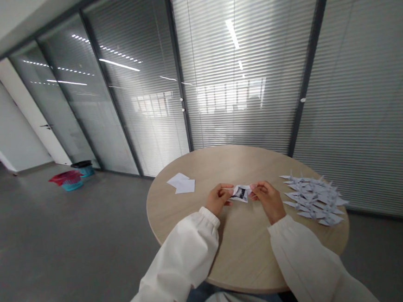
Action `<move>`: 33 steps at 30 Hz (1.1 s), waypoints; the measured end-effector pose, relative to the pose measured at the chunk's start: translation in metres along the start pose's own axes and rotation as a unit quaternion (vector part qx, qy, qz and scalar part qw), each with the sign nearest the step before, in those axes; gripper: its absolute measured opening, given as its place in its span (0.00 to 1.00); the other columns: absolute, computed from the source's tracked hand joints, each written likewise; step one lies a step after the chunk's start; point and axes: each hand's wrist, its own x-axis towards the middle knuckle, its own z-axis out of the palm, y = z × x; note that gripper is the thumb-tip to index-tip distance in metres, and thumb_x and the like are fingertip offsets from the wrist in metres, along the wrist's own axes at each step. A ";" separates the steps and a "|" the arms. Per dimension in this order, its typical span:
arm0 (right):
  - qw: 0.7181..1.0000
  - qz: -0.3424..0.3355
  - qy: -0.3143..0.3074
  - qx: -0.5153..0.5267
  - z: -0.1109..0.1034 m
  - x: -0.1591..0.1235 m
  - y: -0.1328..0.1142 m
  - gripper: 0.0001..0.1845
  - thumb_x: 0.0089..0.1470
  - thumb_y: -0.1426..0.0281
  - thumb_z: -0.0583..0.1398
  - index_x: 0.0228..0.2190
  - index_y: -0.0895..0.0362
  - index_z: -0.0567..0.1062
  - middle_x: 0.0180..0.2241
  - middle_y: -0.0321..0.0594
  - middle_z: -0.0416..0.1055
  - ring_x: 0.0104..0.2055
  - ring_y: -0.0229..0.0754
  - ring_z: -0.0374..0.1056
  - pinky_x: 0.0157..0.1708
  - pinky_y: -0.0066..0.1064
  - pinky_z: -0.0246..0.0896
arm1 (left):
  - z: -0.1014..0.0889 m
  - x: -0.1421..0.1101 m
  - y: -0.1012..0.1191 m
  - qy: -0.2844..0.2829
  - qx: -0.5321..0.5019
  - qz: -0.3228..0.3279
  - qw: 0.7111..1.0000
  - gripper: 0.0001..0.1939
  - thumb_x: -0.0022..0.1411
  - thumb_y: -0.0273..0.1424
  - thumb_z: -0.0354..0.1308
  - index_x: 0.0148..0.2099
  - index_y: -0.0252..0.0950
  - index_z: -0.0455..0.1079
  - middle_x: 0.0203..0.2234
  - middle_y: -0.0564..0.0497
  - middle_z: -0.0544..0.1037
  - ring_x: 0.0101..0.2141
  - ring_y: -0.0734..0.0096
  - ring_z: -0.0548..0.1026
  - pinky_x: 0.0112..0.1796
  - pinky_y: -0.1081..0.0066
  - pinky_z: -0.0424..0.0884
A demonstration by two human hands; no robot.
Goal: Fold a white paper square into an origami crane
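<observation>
A small folded piece of paper (241, 193) with a dark printed patch is held just above the round wooden table (244, 250). My left hand (219, 198) pinches its left end and my right hand (268, 197) pinches its right end, fingers closed on it. Both arms wear white sleeves. To the right lies a pile of several folded white paper cranes (313, 198). To the left lie flat white paper sheets (182, 183), overlapping.
Glass partitions with closed blinds stand behind the table. On the grey floor at the far left sit a red basket (66, 177) and a teal bin (84, 168). A white door (36, 117) is at the left.
</observation>
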 end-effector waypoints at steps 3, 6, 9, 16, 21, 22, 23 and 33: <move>1.000 -0.008 -0.001 0.004 0.000 0.000 0.002 0.17 0.42 0.58 0.60 0.28 0.58 0.67 0.21 0.37 0.70 0.23 0.39 0.68 0.23 0.29 0.64 | 0.000 -0.002 0.005 0.002 -0.008 0.017 1.000 0.24 0.45 0.41 0.60 0.44 0.34 0.67 0.24 0.52 0.73 0.27 0.71 0.73 0.23 0.75 0.70; 1.000 -0.014 0.022 -0.002 -0.001 0.001 0.002 0.16 0.43 0.59 0.60 0.28 0.58 0.67 0.21 0.36 0.69 0.23 0.38 0.68 0.23 0.29 0.64 | 0.001 -0.003 0.007 -0.033 -0.021 0.023 0.999 0.26 0.46 0.41 0.60 0.47 0.34 0.66 0.28 0.49 0.74 0.29 0.69 0.73 0.24 0.74 0.71; 0.999 -0.020 0.038 -0.008 -0.002 0.001 0.001 0.16 0.43 0.58 0.60 0.28 0.58 0.67 0.21 0.36 0.69 0.23 0.38 0.68 0.23 0.29 0.64 | 0.003 -0.003 0.005 -0.049 -0.028 0.030 0.998 0.28 0.43 0.39 0.63 0.47 0.32 0.67 0.32 0.46 0.75 0.30 0.68 0.73 0.26 0.72 0.71; 0.999 -0.029 -0.020 0.009 0.000 -0.003 -0.007 0.17 0.44 0.59 0.60 0.32 0.58 0.69 0.26 0.40 0.72 0.27 0.40 0.69 0.27 0.30 0.65 | 0.001 -0.002 0.007 0.033 -0.014 0.047 0.998 0.24 0.40 0.38 0.64 0.40 0.30 0.73 0.26 0.47 0.77 0.25 0.73 0.71 0.27 0.72 0.70; 0.998 -0.013 -0.050 0.020 0.003 -0.005 -0.010 0.18 0.41 0.60 0.62 0.33 0.59 0.73 0.26 0.40 0.74 0.29 0.41 0.70 0.29 0.32 0.65 | 0.000 -0.003 0.010 0.059 -0.023 0.050 0.997 0.22 0.40 0.36 0.65 0.39 0.30 0.74 0.21 0.49 0.76 0.22 0.74 0.70 0.27 0.73 0.69; 0.999 -0.009 -0.049 0.019 0.003 -0.005 -0.010 0.19 0.40 0.60 0.63 0.33 0.59 0.73 0.26 0.40 0.74 0.29 0.42 0.70 0.30 0.32 0.65 | 0.000 -0.003 0.010 0.063 -0.024 0.050 0.996 0.22 0.40 0.36 0.65 0.39 0.30 0.74 0.20 0.49 0.76 0.22 0.75 0.70 0.27 0.73 0.68; 0.999 -0.003 -0.046 0.018 0.003 -0.005 -0.010 0.19 0.39 0.61 0.63 0.33 0.59 0.74 0.25 0.40 0.74 0.28 0.42 0.70 0.30 0.32 0.65 | 0.000 -0.003 0.010 0.068 -0.024 0.051 0.996 0.21 0.40 0.36 0.65 0.38 0.30 0.74 0.20 0.50 0.76 0.21 0.76 0.70 0.27 0.73 0.68; 0.999 0.028 -0.026 0.002 0.004 -0.006 -0.015 0.22 0.34 0.60 0.65 0.33 0.59 0.75 0.27 0.42 0.75 0.31 0.45 0.71 0.33 0.35 0.65 | 0.000 -0.005 0.012 0.115 0.056 0.107 0.986 0.16 0.43 0.35 0.62 0.35 0.31 0.75 0.23 0.48 0.76 0.21 0.76 0.69 0.23 0.75 0.67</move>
